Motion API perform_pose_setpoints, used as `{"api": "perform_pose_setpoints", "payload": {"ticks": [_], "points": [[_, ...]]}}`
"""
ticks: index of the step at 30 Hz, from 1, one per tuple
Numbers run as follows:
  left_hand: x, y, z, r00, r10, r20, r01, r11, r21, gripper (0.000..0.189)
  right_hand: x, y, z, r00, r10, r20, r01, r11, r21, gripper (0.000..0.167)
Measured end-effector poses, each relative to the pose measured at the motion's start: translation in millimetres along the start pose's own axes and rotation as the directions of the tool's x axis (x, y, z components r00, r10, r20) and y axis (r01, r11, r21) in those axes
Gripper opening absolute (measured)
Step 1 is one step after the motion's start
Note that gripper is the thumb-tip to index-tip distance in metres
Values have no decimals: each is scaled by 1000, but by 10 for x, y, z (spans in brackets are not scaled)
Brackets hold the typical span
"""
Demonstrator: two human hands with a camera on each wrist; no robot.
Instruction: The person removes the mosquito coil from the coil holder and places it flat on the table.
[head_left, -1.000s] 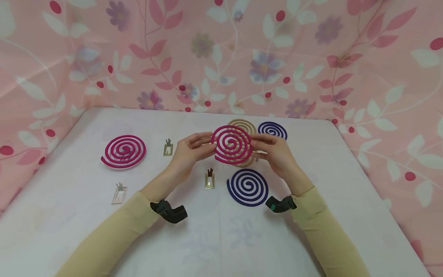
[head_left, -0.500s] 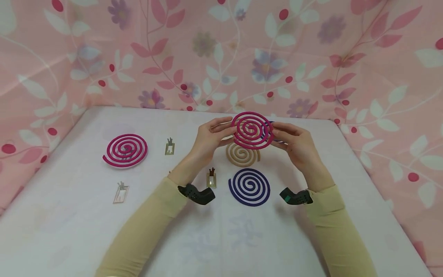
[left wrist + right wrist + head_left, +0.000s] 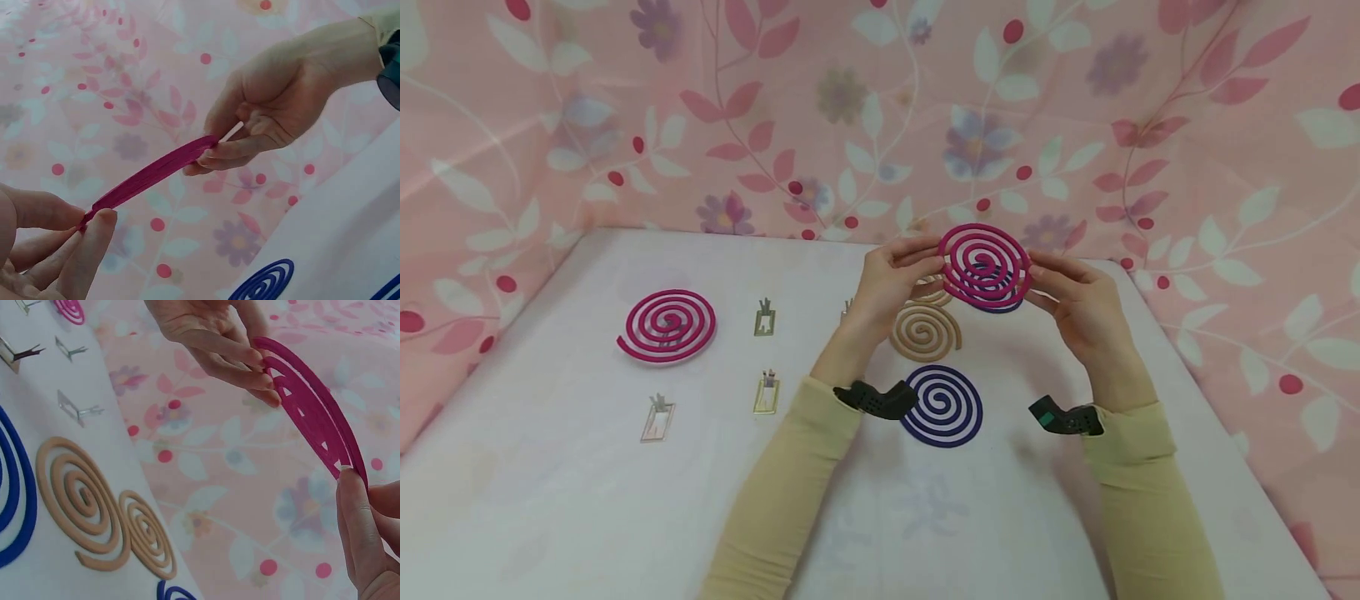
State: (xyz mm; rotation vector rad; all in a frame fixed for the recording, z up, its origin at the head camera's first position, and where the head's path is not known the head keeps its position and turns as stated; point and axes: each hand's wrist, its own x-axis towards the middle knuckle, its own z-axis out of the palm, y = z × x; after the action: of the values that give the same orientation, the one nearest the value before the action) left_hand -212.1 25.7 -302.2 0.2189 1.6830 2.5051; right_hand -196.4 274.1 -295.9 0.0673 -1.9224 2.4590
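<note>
Raised above the far side of the table, a magenta mosquito coil [image 3: 982,262] is held between both hands. My left hand [image 3: 891,287] pinches its left rim between thumb and fingers. Its right rim is pinched by my right hand [image 3: 1078,304]. Seen nearly edge-on in the left wrist view, the coil [image 3: 153,170] spans the gap between the hands. A dark blue coil [image 3: 995,309] shows through and below it on the table. Two tan coils [image 3: 84,498] lie near the left hand, one partly covered in the head view. Another dark blue coil [image 3: 940,402] lies closer to me.
Far left, a second magenta coil [image 3: 672,323] sits over a metal piece. Small metal coil stands with upright prongs, including one stand [image 3: 764,321] and another stand [image 3: 657,422], are on the white tabletop [image 3: 587,500]. Floral cloth [image 3: 850,108] hangs behind.
Both hands have carried the magenta coil to the right and upward, from over the tan coils to over the far blue one. The near tan coil is more exposed.
</note>
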Motion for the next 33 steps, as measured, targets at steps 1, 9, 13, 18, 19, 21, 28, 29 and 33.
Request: {"api": "perform_pose_setpoints", "payload": {"ticks": [1,9,13,18,19,21,28,29,33], "points": [[0,-27,11,1000,1,-4,-1,1000,16,34,9,-1,-21,1000,1,2,-1,1000,-6,25],[13,-296,102,993,57,-104,-46,994,102,35,65,41,-198,999,43,16,-40,990,-135,34],[17,-427,140,988,90,-128,-72,987,142,32,93,80,-272,997,78,16,-75,987,-142,37],[19,-551,169,982,105,-159,-77,982,171,31,130,115,-351,992,125,14,-121,977,-173,39],[16,-569,174,981,103,-162,-74,982,173,31,136,121,-367,991,133,12,-129,975,-181,39],[7,-602,190,981,102,-167,-69,979,192,31,149,136,-400,989,148,8,-144,972,-184,38],[-15,-700,245,980,77,-184,-36,976,215,27,179,199,-529,983,182,2,-176,953,-245,35],[-12,-715,253,981,68,-183,-34,983,182,27,183,206,-548,983,185,3,-179,951,-253,38],[-1,-764,280,980,29,-198,-11,996,91,27,199,236,-615,981,194,13,-184,947,-263,41]]}}
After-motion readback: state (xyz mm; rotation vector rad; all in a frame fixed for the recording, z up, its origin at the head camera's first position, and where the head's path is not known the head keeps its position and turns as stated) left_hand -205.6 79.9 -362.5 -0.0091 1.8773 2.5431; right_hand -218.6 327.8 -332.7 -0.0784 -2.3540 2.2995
